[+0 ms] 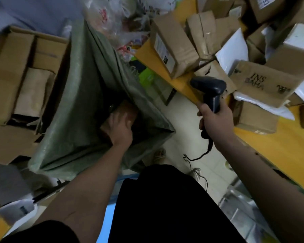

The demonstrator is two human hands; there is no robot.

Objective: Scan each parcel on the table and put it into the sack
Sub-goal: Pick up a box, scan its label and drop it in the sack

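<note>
- Sack (88, 95) mouth: open at 8 o'clock; left hand (120, 128) fills the opening.
- Table (277, 146) at 2 o'clock: parcels (172, 48) packed touching; bare strip along the near edge only.
- Floor gap (181, 116) between sack and table: passable; scanner (211, 92) in right hand (216, 123) and trailing cable (198, 156) overhang it.
- Boxes (11, 72) at 9 o'clock block the sack's left side.

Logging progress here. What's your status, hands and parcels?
Left hand inside green sack, grip unclear. Right hand holding scanner. Parcels waiting on table.
</note>
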